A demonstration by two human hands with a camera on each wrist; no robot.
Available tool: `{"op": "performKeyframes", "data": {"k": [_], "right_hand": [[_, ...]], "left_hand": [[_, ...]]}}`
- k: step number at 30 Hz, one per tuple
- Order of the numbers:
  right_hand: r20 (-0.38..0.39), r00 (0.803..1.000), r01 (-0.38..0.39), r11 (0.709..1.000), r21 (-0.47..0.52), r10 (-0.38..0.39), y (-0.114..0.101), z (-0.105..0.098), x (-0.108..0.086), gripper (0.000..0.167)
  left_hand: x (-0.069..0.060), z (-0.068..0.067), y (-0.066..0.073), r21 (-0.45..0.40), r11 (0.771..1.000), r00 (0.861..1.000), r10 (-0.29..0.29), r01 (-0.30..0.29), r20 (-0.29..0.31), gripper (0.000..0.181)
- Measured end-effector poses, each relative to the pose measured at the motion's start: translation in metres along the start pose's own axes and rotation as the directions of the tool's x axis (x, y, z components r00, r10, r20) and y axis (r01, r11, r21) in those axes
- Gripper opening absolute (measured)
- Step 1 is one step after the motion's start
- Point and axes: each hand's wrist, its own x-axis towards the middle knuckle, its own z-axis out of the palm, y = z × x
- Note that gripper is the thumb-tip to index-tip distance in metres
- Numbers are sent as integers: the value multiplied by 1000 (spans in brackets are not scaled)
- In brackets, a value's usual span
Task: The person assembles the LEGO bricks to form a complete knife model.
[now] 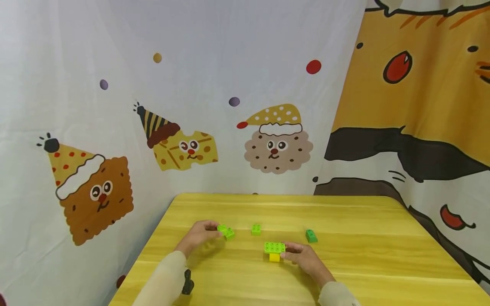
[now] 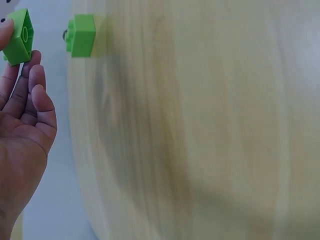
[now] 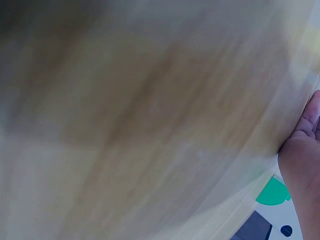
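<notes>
The nearer right hand is gripping the brick stack by its right end (the long top running sideways); the left hand, off to the stack's left, is pinching a green block.

Left brick and eight-stud brick are lime, the near block yellow. Wood grain streaks the yellow worktop.

Left grip pinches a green block
</notes>
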Motion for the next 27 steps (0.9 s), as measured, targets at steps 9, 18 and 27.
{"op": "performKeyframes", "data": {"k": [9,18,27], "right_hand": [[-5,1000,4,1000,-14,-4,4,1,2,58],[-25,1000,-7,1000,-20,6,3,3,1,56],[-25,1000,-6,1000,-17,6,0,2,1,54]], "left_hand": [[7,15,14,-5,999,998,52,-52,35,37],[13,26,29,-2,999,997,45,-45,60,36],[19,36,46,13,997,995,70,-71,70,34]]}}
